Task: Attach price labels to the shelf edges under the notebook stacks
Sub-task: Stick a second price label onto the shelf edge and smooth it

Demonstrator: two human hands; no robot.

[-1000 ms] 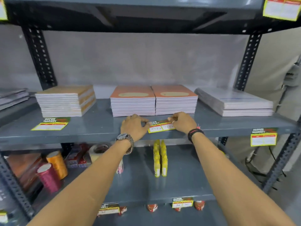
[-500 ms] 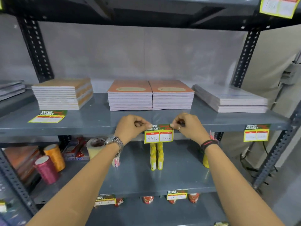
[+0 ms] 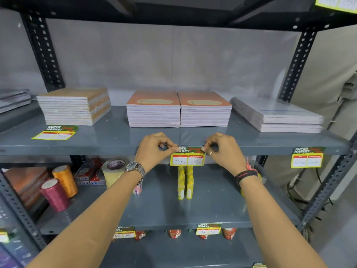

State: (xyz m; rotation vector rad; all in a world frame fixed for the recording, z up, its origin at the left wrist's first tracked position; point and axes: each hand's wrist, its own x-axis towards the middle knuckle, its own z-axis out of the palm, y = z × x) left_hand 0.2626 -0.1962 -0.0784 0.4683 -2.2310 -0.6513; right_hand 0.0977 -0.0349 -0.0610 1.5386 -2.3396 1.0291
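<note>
I am looking at the middle shelf, where four notebook stacks are sitting in a row: the left stack, two center stacks touching side by side, and the right stack. A loose label is lying flat before the left stack. My left hand and right hand are pinching the top corners of the price label against the shelf edge, below the center stacks. Another label is hanging on that edge under the right stack.
</note>
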